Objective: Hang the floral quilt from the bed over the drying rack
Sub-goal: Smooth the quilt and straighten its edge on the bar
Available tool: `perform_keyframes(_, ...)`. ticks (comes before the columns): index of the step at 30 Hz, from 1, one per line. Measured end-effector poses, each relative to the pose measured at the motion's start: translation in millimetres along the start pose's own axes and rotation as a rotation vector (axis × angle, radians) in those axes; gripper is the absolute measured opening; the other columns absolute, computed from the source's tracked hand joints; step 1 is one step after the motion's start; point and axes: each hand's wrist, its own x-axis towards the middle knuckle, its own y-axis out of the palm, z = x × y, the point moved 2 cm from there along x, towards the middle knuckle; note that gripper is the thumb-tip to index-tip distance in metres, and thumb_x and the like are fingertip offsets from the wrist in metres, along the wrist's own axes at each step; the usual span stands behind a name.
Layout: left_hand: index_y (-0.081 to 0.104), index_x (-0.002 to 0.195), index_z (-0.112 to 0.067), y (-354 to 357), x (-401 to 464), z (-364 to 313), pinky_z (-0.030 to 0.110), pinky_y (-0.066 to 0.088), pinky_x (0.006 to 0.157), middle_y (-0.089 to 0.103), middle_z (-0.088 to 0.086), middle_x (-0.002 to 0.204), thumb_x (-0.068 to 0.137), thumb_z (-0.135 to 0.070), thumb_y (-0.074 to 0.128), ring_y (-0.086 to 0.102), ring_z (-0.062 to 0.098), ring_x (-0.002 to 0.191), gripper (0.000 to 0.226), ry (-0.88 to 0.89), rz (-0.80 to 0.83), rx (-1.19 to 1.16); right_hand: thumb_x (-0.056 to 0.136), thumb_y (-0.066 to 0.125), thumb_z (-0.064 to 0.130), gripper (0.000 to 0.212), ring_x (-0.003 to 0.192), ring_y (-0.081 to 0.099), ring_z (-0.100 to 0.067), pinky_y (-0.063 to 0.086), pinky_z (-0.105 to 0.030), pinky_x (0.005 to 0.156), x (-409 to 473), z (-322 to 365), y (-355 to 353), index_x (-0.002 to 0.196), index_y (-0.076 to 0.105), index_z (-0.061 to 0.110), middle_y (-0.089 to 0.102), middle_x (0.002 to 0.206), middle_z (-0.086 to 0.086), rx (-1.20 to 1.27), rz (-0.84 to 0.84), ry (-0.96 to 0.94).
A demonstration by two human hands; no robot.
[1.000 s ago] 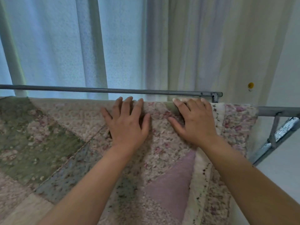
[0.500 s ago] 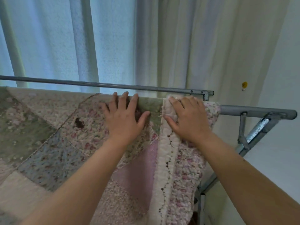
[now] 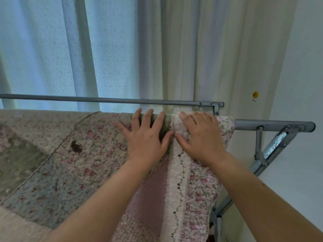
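The floral patchwork quilt [image 3: 73, 154] hangs over the near bar of the grey metal drying rack [image 3: 272, 124], covering it from the left edge to just right of my hands. My left hand [image 3: 146, 137] lies flat on the quilt at the bar, fingers spread over the top. My right hand [image 3: 199, 135] presses flat beside it on the quilt's cream embroidered border [image 3: 178, 180], thumbs nearly touching. Neither hand grips the cloth. The bar under the quilt is hidden.
A thinner far rail [image 3: 111, 100] of the rack runs just behind the quilt. The rack's folding leg [image 3: 272, 149] slants down at the right. Pale curtains [image 3: 174, 49] hang close behind, and a white wall with a small yellow hook [image 3: 255, 95] is at the right.
The quilt has slid left along the bar, baring the bar's right end, and its cream border now lies under my right hand. Both hands stayed flat on top.
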Motion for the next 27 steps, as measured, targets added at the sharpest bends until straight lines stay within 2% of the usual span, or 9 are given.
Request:
perform_keyframes(5, 0.058, 0.121, -0.025, 2.2, 0.7, -2.7, 0.079, 0.015, 0.089, 0.058, 0.012, 0.121, 0.081, -0.056, 0.045, 0.045, 0.038, 0.122, 0.052, -0.008, -0.005, -0.006, 0.081, 0.042, 0.057, 0.061, 0.092, 0.058, -0.027, 0.040, -0.040, 0.083, 0.4, -13.8, -3.8, 0.118, 0.057, 0.011, 0.065, 0.099, -0.009, 0.020, 0.049, 0.037)
perform_keyframes(7, 0.057, 0.121, -0.025, 2.1, 0.6, -4.2, 0.078, 0.014, 0.090, 0.057, 0.013, 0.122, 0.081, -0.056, 0.046, 0.044, 0.038, 0.123, 0.052, -0.009, -0.005, -0.013, 0.081, 0.039, 0.060, 0.063, 0.090, 0.058, -0.027, 0.040, -0.040, 0.081, -0.3, -20.7, -5.1, 0.117, 0.058, 0.011, 0.065, 0.098, -0.008, 0.018, 0.057, 0.043)
perform_keyframes(11, 0.059, 0.121, -0.024, 3.8, 0.5, -15.7, 0.077, 0.013, 0.093, 0.058, 0.012, 0.121, 0.082, -0.055, 0.043, 0.044, 0.037, 0.122, 0.053, -0.015, -0.022, -0.008, 0.081, 0.045, 0.061, 0.062, 0.088, 0.059, -0.028, 0.041, -0.040, 0.080, -0.9, -30.2, -5.5, 0.114, 0.059, 0.010, 0.066, 0.097, -0.009, 0.025, 0.040, 0.014)
perform_keyframes(17, 0.062, 0.118, -0.022, 12.0, -1.6, -46.2, 0.073, 0.016, 0.097, 0.058, 0.012, 0.122, 0.083, -0.051, 0.044, 0.043, 0.036, 0.124, 0.049, -0.073, -0.111, -0.016, 0.076, 0.062, 0.051, 0.059, 0.090, 0.061, -0.029, 0.044, -0.040, 0.080, -6.2, -43.2, -9.9, 0.116, 0.058, 0.008, 0.067, 0.099, -0.011, 0.083, 0.015, -0.108)
perform_keyframes(21, 0.059, 0.122, -0.018, 21.9, -4.4, -73.0, 0.072, 0.023, 0.096, 0.053, 0.015, 0.130, 0.086, -0.044, 0.040, 0.037, 0.039, 0.129, 0.048, -0.190, -0.172, -0.039, 0.071, 0.070, 0.042, 0.058, 0.091, 0.062, -0.030, 0.045, -0.041, 0.082, -8.0, -60.9, -12.8, 0.116, 0.058, 0.006, 0.067, 0.102, -0.012, 0.162, -0.013, -0.206)
perform_keyframes(25, 0.049, 0.131, -0.013, 29.7, -13.3, -96.1, 0.070, 0.029, 0.093, 0.040, 0.022, 0.140, 0.087, -0.042, 0.039, 0.026, 0.045, 0.133, 0.053, -0.239, -0.187, -0.051, 0.075, 0.064, 0.027, 0.046, 0.105, 0.059, -0.032, 0.040, -0.048, 0.096, -23.9, -75.5, -14.2, 0.115, 0.059, 0.004, 0.063, 0.113, -0.015, 0.316, -0.111, -0.275)
perform_keyframes(27, 0.040, 0.135, -0.011, 34.2, -19.1, -106.8, 0.070, 0.026, 0.097, 0.030, 0.025, 0.144, 0.087, -0.041, 0.038, 0.018, 0.046, 0.135, 0.057, -0.258, -0.195, -0.068, 0.082, 0.057, 0.020, 0.035, 0.111, 0.057, -0.029, 0.036, -0.047, 0.104, -39.8, -82.0, -13.2, 0.112, 0.062, 0.003, 0.064, 0.114, -0.014, 0.447, -0.200, -0.306)
